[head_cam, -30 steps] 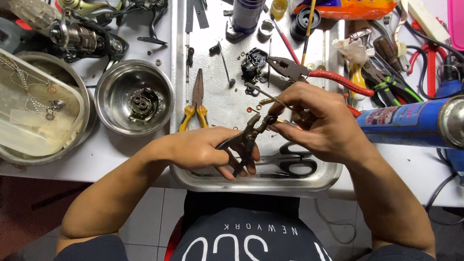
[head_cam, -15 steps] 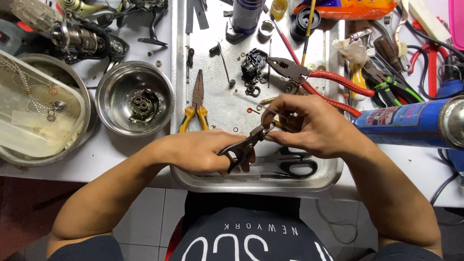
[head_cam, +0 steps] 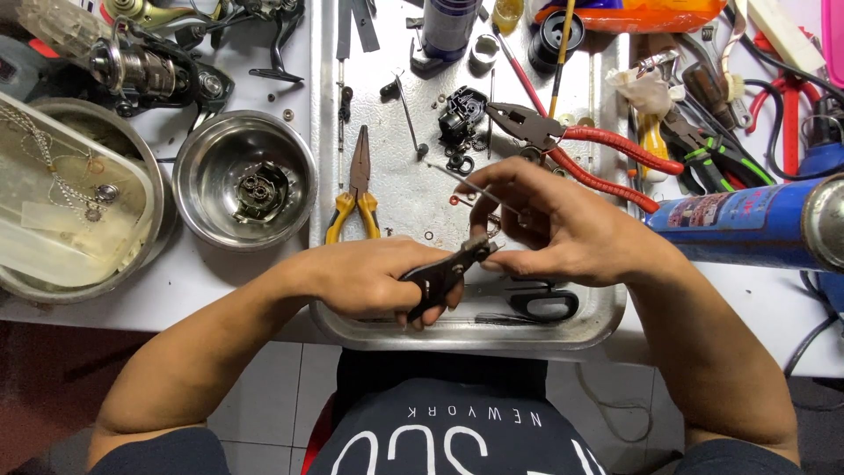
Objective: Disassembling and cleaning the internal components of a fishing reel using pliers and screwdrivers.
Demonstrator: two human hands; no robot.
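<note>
Head view, looking down on a cluttered white workbench [head_cam: 220,273]. Nearest the viewer, the left hand [head_cam: 374,280] is closed around the handles of small dark pliers [head_cam: 444,273], whose nose points up and right toward the other hand. The right hand [head_cam: 554,230] has its fingers curled, the fingertips pinching a small metal part [head_cam: 492,227] just beyond the plier nose; whether the pliers actually bite on the part cannot be told. A thin metal rod [head_cam: 466,182] slants out from under the right fingers. Both hands work above the near end of a long steel tray [head_cam: 527,330], on which black-handled scissors [head_cam: 541,303] lie under the right hand. Farther along the tray lie yellow-handled long-nose pliers [head_cam: 356,189] on the left, red-handled combination pliers [head_cam: 585,149] on the right, and between them a black reel part [head_cam: 462,114] with small rings and screws scattered about it. Left of the tray stands a round steel bowl [head_cam: 198,189] holding a dark mechanical piece [head_cam: 259,192]; farther left, a clear plastic lid [head_cam: 61,207] rests across a larger bowl. To the right, a blue gas canister [head_cam: 747,224] lies on its side. At the far edge are a fishing reel [head_cam: 141,66], a dark bottle [head_cam: 448,26] and a tangle of further hand tools [head_cam: 712,132].
</note>
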